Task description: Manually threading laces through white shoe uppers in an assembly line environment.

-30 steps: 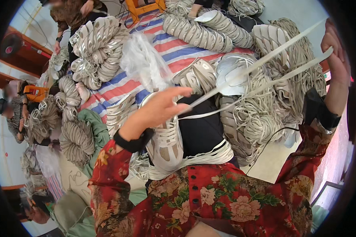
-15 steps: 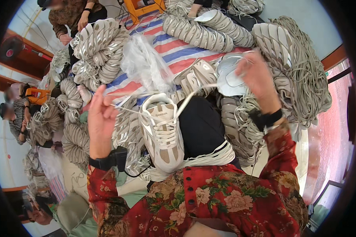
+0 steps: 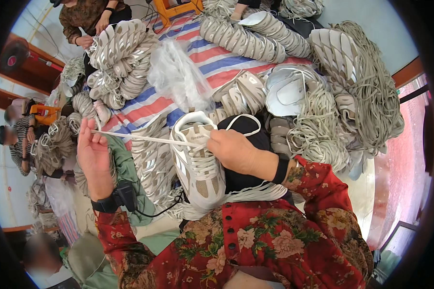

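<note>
A beige and white sneaker [image 3: 208, 189] rests at my lap beside my black-clad knee, its toe pointing toward me and its front laced. My left hand [image 3: 95, 156] is raised left of the sneaker, with the end of a pale shoelace [image 3: 147, 138] caught at its fingers. That lace runs taut to the top of the sneaker's tongue. There my right hand [image 3: 238, 151] is closed, pinching lace near the top eyelets; its fingertips are partly hidden. A loose loop of lace [image 3: 252, 117] arches above my right hand over the knee.
Bundled shoe uppers [image 3: 241, 41] lie on a striped sheet [image 3: 210, 67], near a crumpled clear plastic bag [image 3: 176, 77]. At right is a large heap of laces [image 3: 378, 91]. A bundle of spare laces [image 3: 260, 193] lies across my lap. Co-workers sit at the far left.
My right hand has come down and left from the far right to the sneaker's tongue. My left hand has moved left, drawing the lace straight.
</note>
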Demonstrator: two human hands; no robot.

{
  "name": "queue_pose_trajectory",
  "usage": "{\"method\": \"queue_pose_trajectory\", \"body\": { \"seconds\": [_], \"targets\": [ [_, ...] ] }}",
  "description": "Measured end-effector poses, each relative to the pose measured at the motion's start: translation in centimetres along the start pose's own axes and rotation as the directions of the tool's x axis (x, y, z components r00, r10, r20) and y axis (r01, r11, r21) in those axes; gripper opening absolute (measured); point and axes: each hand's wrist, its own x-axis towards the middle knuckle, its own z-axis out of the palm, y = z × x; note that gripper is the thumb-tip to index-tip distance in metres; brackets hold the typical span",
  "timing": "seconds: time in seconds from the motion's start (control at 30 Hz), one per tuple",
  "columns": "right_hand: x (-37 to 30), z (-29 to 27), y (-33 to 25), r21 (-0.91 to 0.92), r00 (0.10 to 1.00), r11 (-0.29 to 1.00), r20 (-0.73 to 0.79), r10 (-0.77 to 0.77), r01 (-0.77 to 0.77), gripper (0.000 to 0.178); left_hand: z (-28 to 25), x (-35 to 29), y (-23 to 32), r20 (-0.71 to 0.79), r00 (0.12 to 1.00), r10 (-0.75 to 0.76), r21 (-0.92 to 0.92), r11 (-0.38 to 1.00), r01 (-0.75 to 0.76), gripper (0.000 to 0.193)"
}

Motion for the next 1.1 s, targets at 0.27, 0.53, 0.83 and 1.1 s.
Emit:
{"method": "queue_pose_trajectory", "body": {
  "seconds": [0.27, 0.53, 0.83, 1.1],
  "targets": [
    [-2.9, 1.4, -1.8, -0.422, 0.999, 0.906, 0.002, -0.048, 0.045, 0.008, -1.8, -1.0, 4.0, -0.120, 0.857, 0.501, 0.231, 0.853, -0.467, 0.039],
    [-9.5, -7.2, 3.2, 0.278, 0.861, 0.878, -0.230, 0.455, -0.390, 0.021, -8.6, -1.5, 6.5, -0.311, 0.841, 0.444, 0.447, 0.849, -0.283, 0.039],
    [-20.5, -10.9, 12.7, -0.253, 0.714, 0.701, -0.484, 0.506, -0.667, 0.029, -20.3, 0.4, 1.5, -0.180, 0.978, -0.105, 0.339, 0.927, 0.162, 0.040],
    [-1.7, -2.5, 1.7, 0.552, 0.855, 0.724, -0.035, 0.517, -0.415, 0.007, 2.4, -8.7, -10.5, 0.079, 0.906, -0.415, 0.466, 0.819, 0.335, 0.023]
  ]
}}
